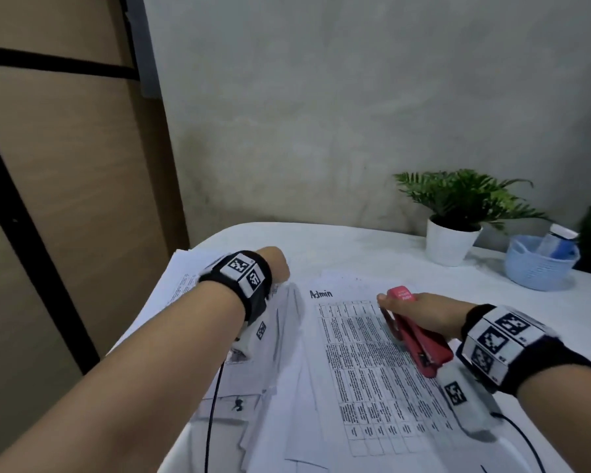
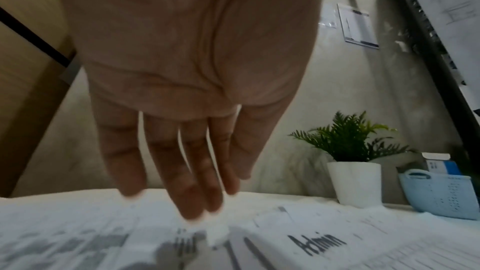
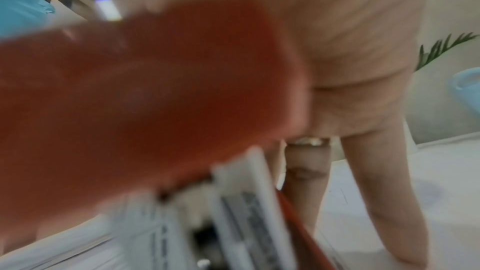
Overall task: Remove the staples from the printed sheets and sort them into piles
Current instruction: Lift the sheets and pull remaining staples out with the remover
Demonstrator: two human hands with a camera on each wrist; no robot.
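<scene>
Gripping a red stapler (image 1: 413, 331), the right hand (image 1: 434, 314) hides its fingers; the wrist view blurs. Left hand (image 2: 187, 65) fingers (image 2: 192, 192) hang straight, empty, above printed sheets (image 1: 372, 363).

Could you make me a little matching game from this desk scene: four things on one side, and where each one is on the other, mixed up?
Things:
1. red stapler
2. potted fern
3. blue basket
4. word "Admin"

Places:
A. handwritten at the top of a printed sheet
B. far right, holding a bottle
C. in the right hand's grip
D. by the wall, left of the basket

Pairs: 1-C, 2-D, 3-B, 4-A
</scene>
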